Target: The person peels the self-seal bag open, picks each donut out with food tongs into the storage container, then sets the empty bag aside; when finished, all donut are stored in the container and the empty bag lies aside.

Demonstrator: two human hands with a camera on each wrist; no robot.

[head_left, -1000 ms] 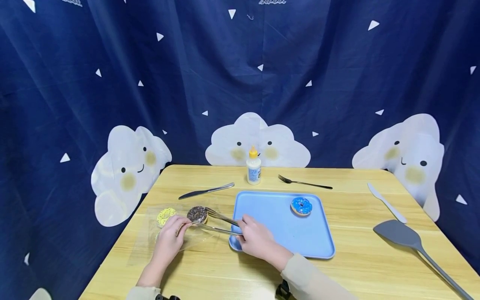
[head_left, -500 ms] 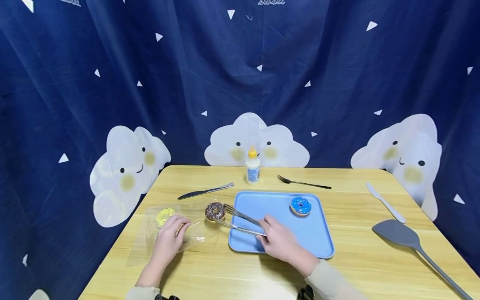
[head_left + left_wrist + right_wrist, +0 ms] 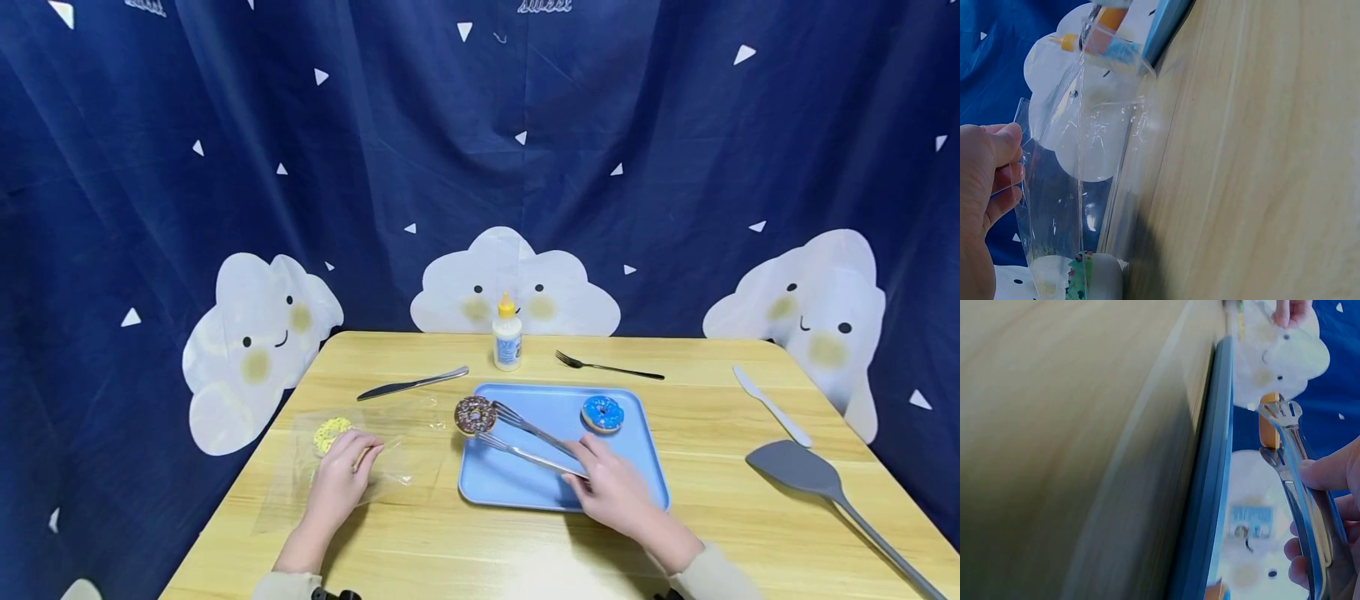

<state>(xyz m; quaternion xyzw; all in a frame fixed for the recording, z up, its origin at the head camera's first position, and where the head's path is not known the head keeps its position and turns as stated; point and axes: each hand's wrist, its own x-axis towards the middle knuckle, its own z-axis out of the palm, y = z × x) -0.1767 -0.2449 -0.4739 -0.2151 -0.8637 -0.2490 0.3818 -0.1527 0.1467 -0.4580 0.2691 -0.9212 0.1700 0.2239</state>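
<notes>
My left hand (image 3: 341, 475) pinches the edge of a clear plastic bag (image 3: 1054, 181), holding it up off the table. A yellow-iced donut (image 3: 325, 433) lies in the bag, partly behind that hand; the left wrist view also shows a green-iced donut (image 3: 1077, 278) low in it. My right hand (image 3: 618, 492) grips silver serving tongs (image 3: 532, 433). Their tips clasp a chocolate donut (image 3: 465, 410) with sprinkles, raised at the left edge of the blue tray (image 3: 487, 492). A blue-iced donut (image 3: 596, 407) rests on the tray's back right part.
A glue bottle (image 3: 507, 342) stands behind the tray. A table knife (image 3: 412, 382) lies at back left and a dark fork (image 3: 611, 367) at back right. Farther right are a white knife (image 3: 772, 404) and a grey spatula (image 3: 798, 468). A blue curtain (image 3: 480, 167) hangs behind the table.
My right hand has moved right with the tongs, carrying the chocolate donut out of the bag to the tray's left edge. My left hand has stayed at the bag.
</notes>
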